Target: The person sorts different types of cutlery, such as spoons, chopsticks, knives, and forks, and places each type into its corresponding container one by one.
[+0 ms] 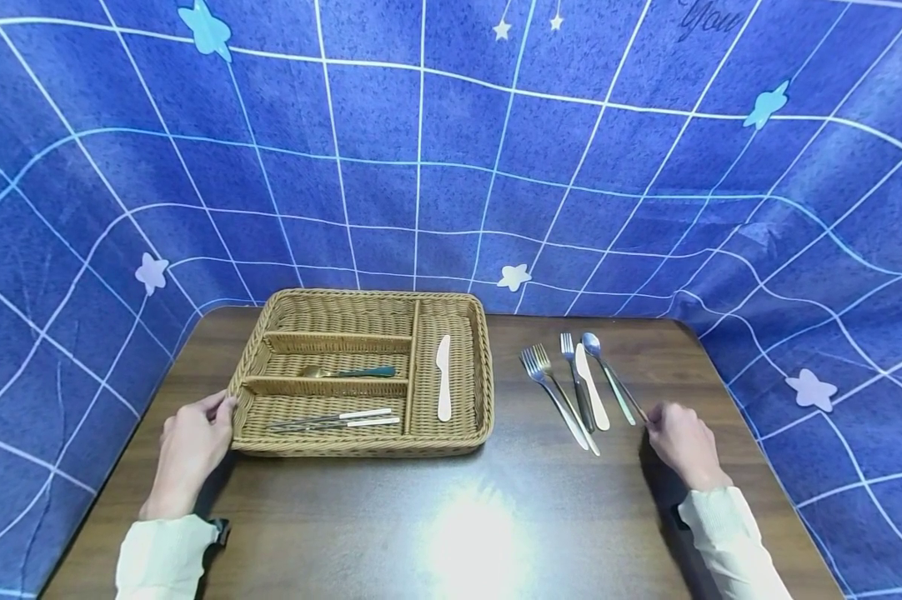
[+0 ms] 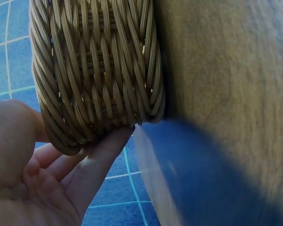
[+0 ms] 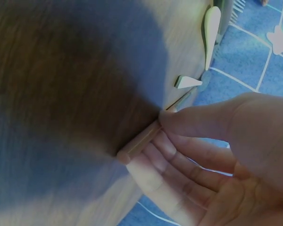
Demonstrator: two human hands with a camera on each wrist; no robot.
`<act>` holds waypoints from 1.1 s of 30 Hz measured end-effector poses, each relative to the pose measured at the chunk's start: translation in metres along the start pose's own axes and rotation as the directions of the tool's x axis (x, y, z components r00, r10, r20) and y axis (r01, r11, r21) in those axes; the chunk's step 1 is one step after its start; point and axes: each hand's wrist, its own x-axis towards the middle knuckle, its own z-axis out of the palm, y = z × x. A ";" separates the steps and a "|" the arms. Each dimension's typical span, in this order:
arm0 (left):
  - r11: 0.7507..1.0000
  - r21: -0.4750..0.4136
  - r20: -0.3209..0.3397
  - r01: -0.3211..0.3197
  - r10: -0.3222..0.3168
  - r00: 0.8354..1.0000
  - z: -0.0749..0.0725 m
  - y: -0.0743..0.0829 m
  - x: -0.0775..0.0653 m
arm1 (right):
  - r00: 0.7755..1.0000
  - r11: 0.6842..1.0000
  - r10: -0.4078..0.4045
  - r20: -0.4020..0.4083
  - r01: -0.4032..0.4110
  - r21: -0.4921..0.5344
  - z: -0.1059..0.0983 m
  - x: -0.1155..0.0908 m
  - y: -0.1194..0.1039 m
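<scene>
My left hand grips the left end of a woven cutlery basket, thumb at the rim and fingers against the outer wall in the left wrist view. On the right, my right hand pinches the handle end of a spoon whose bowl points away from me. In the right wrist view that handle looks brown, between thumb and fingers, low over the table. A pale green handle lies beside the spoon. Left of it are a cream knife, a black-handled fork and two more forks.
Inside the basket lie a green-handled spoon in the middle-left compartment, white-ended chopsticks in the front-left one and a white knife on the right. A blue patterned cloth borders the wooden table behind and at the sides.
</scene>
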 end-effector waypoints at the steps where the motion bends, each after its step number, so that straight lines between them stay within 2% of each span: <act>1: 1.000 -0.001 -0.002 0.001 -0.001 1.000 0.000 0.000 0.000 | 1.000 1.000 0.002 0.003 -0.002 0.000 0.000 0.000 0.000; 19: 1.000 0.004 0.016 -0.005 0.005 1.000 -0.001 0.000 0.001 | 0.999 0.999 0.032 0.034 -0.032 -0.013 -0.005 -0.007 0.010; 33: 1.000 0.009 0.013 -0.015 0.015 1.000 0.000 -0.002 0.001 | 1.000 1.000 0.015 -0.018 -0.015 -0.022 -0.012 -0.012 0.024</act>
